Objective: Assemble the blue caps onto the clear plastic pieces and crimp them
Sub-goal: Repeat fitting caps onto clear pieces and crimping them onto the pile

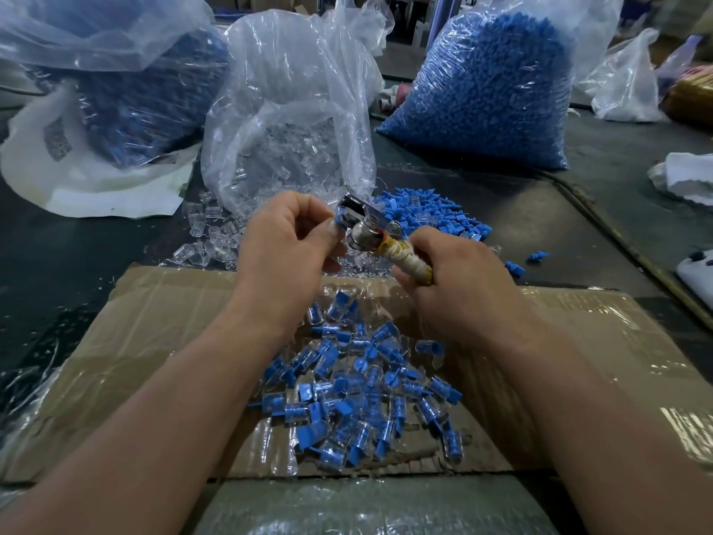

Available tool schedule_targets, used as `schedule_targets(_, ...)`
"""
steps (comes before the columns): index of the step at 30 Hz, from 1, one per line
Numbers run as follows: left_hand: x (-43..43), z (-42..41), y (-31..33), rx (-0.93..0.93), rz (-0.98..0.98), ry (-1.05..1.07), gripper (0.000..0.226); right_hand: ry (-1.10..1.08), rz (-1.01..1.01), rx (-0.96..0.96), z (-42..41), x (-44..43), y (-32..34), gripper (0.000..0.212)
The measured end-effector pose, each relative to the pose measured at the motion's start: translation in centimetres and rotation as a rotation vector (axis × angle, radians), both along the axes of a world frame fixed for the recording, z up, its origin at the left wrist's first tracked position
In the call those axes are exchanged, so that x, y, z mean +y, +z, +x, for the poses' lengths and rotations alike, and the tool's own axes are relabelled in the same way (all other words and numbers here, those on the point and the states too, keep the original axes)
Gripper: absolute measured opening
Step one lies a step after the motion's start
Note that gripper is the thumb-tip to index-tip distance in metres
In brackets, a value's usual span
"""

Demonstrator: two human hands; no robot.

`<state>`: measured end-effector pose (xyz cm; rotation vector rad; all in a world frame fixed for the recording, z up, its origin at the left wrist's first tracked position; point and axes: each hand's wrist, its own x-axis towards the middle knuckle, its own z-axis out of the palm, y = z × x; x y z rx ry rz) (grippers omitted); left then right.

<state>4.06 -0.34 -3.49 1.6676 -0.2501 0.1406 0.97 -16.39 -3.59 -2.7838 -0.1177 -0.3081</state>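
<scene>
My left hand (287, 237) pinches a small blue-capped piece (340, 222) and holds it in the jaws of a metal crimping tool (360, 225). My right hand (455, 264) grips the tool's tape-wrapped handle (405, 260). Below my hands, a pile of assembled blue-and-clear pieces (359, 388) lies on a cardboard box flap (146, 341). Loose clear pieces (216, 229) spill from an open clear bag (285, 121). Loose blue caps (436, 214) lie just right of the tool.
A large bag of blue caps (486, 94) stands at the back right, and another bag of blue parts (127, 83) at the back left on white paper. Small plastic bags (625, 83) and white objects (690, 179) lie at the far right on the dark table (540, 210).
</scene>
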Motion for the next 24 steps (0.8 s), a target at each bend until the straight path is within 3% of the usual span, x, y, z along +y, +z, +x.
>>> schedule_targets(8, 1.3, 0.8, 0.4, 0.072, -0.140, 0.021, 0.019, 0.005, -0.079, 0.148, 0.2, -1.8, 0.1, 0.018)
schedule_targets(12, 1.7, 0.5, 1.0, 0.156, -0.106, -0.173, 0.022, 0.022, -0.124, 0.182, 0.1, -2.1, 0.4, 0.022)
schedule_targets(18, 1.1, -0.5, 1.3, 0.247, 0.082, -0.447, 0.006, 0.002, -0.178, 0.268, 0.4, -2.6, 0.5, 0.043)
schedule_targets(20, 1.1, -0.3, 1.0, 0.240, 0.090, -0.413, 0.020, -0.013, -0.169, 0.292, 0.5, -2.8, 0.5, 0.051)
schedule_targets(23, 1.3, 0.7, 0.4, 0.176, 0.081, -0.163, 0.006, 0.001, -0.134, 0.299, 0.3, -3.0, 0.6, 0.066)
schedule_targets(24, 1.4, 1.1, 0.0, 0.133, 0.115, -0.056, 0.012, 0.010, -0.135, 0.309, 0.2, -3.0, 0.7, 0.073)
